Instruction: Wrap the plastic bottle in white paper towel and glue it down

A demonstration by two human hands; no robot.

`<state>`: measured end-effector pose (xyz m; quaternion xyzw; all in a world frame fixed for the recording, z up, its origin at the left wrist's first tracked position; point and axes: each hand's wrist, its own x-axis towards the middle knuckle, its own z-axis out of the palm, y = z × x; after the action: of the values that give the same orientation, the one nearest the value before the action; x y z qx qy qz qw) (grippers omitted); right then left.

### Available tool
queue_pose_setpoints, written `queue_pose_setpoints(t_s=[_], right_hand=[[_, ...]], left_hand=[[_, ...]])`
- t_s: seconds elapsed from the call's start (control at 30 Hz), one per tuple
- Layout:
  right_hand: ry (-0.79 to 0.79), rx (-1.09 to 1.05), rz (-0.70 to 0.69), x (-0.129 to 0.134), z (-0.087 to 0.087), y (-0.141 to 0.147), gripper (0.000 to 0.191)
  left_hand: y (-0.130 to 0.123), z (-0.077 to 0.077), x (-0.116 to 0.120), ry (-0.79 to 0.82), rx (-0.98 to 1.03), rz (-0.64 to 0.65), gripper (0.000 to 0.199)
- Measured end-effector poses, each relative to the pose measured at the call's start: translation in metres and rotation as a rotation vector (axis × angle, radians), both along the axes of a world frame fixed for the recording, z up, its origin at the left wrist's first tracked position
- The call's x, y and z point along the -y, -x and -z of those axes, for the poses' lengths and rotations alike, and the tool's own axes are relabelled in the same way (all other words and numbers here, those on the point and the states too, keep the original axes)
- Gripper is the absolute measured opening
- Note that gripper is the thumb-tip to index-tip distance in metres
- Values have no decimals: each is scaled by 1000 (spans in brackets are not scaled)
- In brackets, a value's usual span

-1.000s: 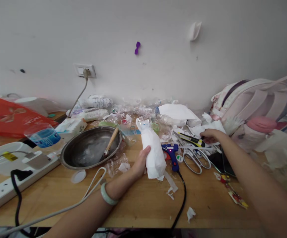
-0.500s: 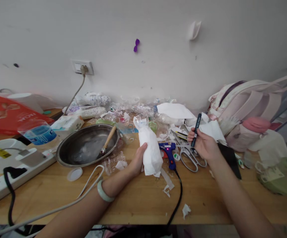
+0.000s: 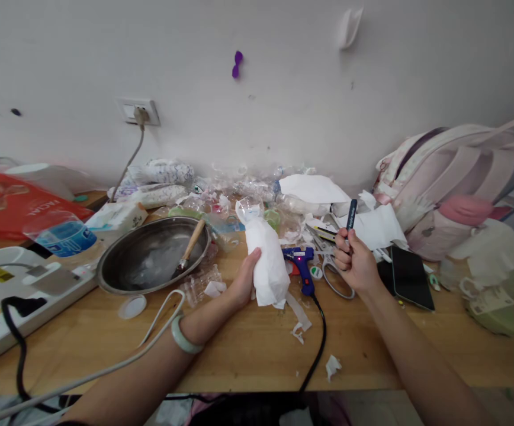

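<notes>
My left hand (image 3: 244, 279) is closed around a plastic bottle wrapped in white paper (image 3: 268, 260), its clear end tilted up and away. In my right hand (image 3: 355, 260), a dark marker (image 3: 352, 215) stands upright, gripped in curled fingers. Between the two hands lies a blue glue gun (image 3: 302, 266) with a lit red light and a black cord. Grey-handled scissors (image 3: 339, 284) rest just left of my right hand, partly hidden by it. A yellow and black cutter (image 3: 323, 232) lies behind them.
A metal basin (image 3: 106, 278) with a wooden-handled brush (image 3: 191, 245) stands left. A power strip (image 3: 21, 325) and cables cross the left side. Plastic bottles and paper line the wall. A black phone (image 3: 410, 278), a pink backpack (image 3: 461, 171) and a green bag (image 3: 501, 302) are right.
My right hand has curled more tightly around the marker and turned. The phone at the right now shows more fully. The whole view has shifted slightly.
</notes>
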<state>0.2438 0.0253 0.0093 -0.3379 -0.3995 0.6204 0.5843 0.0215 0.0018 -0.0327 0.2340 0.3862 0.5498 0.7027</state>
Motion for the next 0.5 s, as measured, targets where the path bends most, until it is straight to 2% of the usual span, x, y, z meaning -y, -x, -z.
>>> queue_pose_setpoints(t_s=[0.2, 0.33, 0.5], right_hand=[[39, 11, -17, 11, -2, 15, 33], [-22, 33, 38, 20, 3, 28, 40], [-63, 87, -16, 36, 13, 50, 52]], left_hand=[[1, 2, -2, -13, -11, -9, 45], [1, 3, -3, -29, -6, 3, 46], [1, -6, 2, -1, 92, 15, 42]])
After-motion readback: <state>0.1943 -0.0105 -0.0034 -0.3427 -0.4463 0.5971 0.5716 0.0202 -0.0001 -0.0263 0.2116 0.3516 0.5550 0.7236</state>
